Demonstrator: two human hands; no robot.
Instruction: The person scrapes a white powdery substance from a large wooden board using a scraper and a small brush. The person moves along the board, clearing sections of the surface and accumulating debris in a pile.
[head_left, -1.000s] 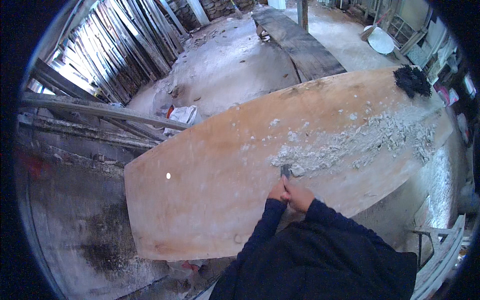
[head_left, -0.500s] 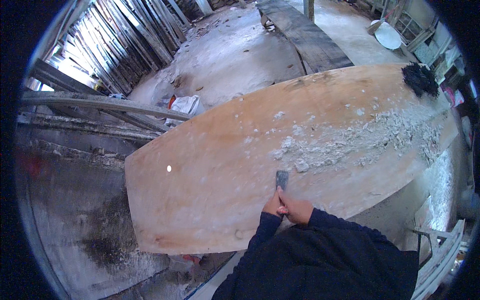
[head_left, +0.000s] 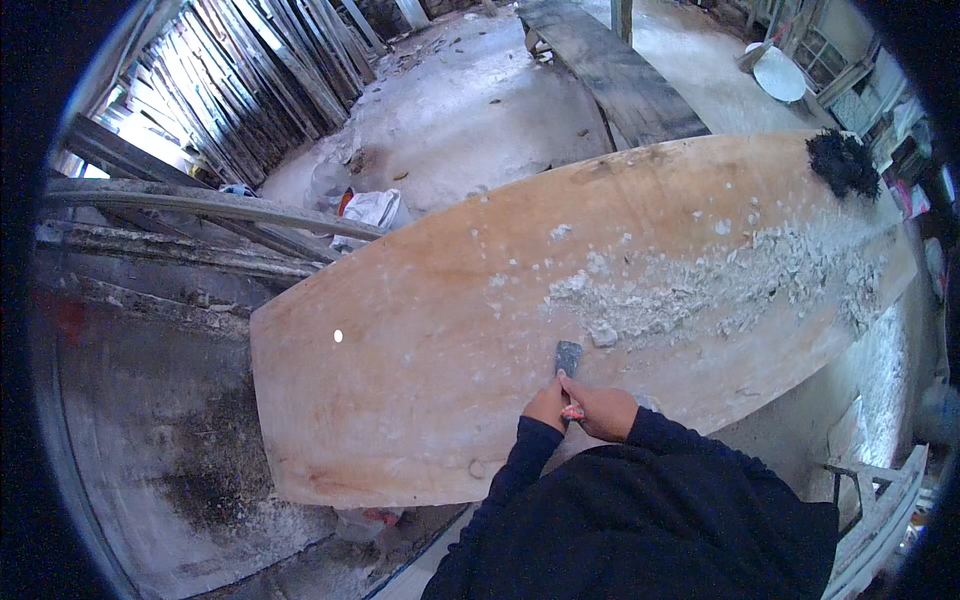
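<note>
Both my hands are closed around one scraper (head_left: 568, 358), whose flat grey blade points away from me. My left hand (head_left: 546, 402) grips it from the left side. My right hand (head_left: 604, 408) wraps it from the right, and a bit of the red handle shows between the hands. Under the blade lies a wide, curved-sided wooden board (head_left: 400, 390), pale orange-brown with whitish smears. Crumbly white flakes (head_left: 690, 295) are heaped on it, just beyond the blade and off to the right. Whether the blade touches the wood I cannot tell.
A black bristly clump (head_left: 843, 163) sits at the board's far right corner. Beyond stands a long dark plank bench (head_left: 620, 75). Timber strips (head_left: 235, 80) lean at the back left. A white sack (head_left: 376, 208) lies behind the board, and a white frame (head_left: 880, 510) stands at my right.
The scraper and both hands have shifted very slightly to the right. Their grip looks the same, and the white flakes lie much as before.
</note>
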